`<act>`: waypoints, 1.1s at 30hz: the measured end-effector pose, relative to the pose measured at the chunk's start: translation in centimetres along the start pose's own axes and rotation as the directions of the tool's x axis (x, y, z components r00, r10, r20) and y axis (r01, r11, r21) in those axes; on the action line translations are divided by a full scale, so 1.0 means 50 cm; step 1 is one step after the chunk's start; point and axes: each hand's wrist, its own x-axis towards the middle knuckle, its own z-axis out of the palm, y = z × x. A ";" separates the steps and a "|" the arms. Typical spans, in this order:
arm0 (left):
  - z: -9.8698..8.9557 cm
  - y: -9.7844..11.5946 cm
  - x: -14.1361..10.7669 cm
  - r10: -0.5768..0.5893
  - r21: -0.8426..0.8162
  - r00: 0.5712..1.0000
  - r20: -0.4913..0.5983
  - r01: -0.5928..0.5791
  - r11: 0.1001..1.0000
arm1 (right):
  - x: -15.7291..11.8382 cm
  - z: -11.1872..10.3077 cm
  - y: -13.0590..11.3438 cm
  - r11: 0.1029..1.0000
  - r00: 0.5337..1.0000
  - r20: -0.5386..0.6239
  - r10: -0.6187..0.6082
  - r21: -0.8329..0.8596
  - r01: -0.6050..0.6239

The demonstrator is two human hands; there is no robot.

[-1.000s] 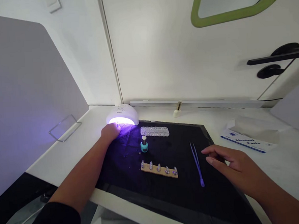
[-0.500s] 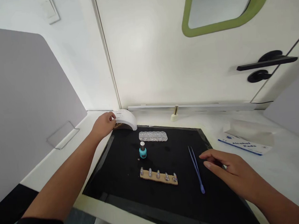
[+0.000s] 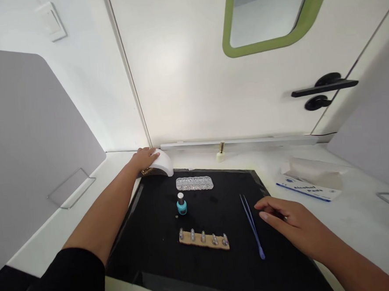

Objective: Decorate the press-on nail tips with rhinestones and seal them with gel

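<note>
My left hand (image 3: 145, 158) lies over the top of a white, arch-shaped nail lamp (image 3: 165, 161), its fingers bent across the shell. At the right, my right hand (image 3: 281, 213) hovers with thumb and index finger a little apart and holds nothing. Just left of it, blue tweezers (image 3: 253, 227) lie on the black mat (image 3: 148, 247). Several silvery false nails (image 3: 203, 236) stand in a row on a tan strip (image 3: 197, 242) near the front. Behind them are a turquoise bottle (image 3: 181, 207) with a silver cap and a clear compartment case (image 3: 194, 183) of small shiny pieces.
A pale bottle with a gold cap (image 3: 220, 155) stands behind the mat. An alcohol pads box (image 3: 309, 187) lies on the white table to the right. A white door with a black handle (image 3: 324, 86) rises behind. A grey panel (image 3: 32, 142) stands at the left.
My left hand has gone from the lamp's left side to over its top. My right hand keeps about the same place beside the tweezers. The view has shifted slightly.
</note>
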 end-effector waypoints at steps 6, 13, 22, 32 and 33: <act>-0.032 -0.008 0.009 0.053 -0.055 0.999 -0.015 -0.053 0.997 | 0.004 -0.001 -0.001 0.999 0.998 0.057 -0.038 -0.026 0.039; -0.057 -0.002 -0.115 0.132 -0.313 0.990 -0.044 -0.139 0.939 | -0.001 0.003 0.005 0.999 0.997 0.054 -0.052 -0.009 0.053; -0.017 0.080 -0.268 0.419 -0.594 0.833 0.362 -0.140 0.792 | 0.009 0.027 -0.022 0.993 0.989 -0.104 -0.105 0.038 0.109; 0.052 0.131 -0.273 0.423 -0.536 0.883 0.205 -0.261 0.803 | 0.038 0.037 -0.160 0.956 0.957 -0.035 -0.288 0.043 0.290; 0.056 0.132 -0.273 0.425 -0.529 0.886 0.187 -0.274 0.803 | 0.055 0.049 -0.174 0.958 0.958 0.041 -0.285 0.017 0.285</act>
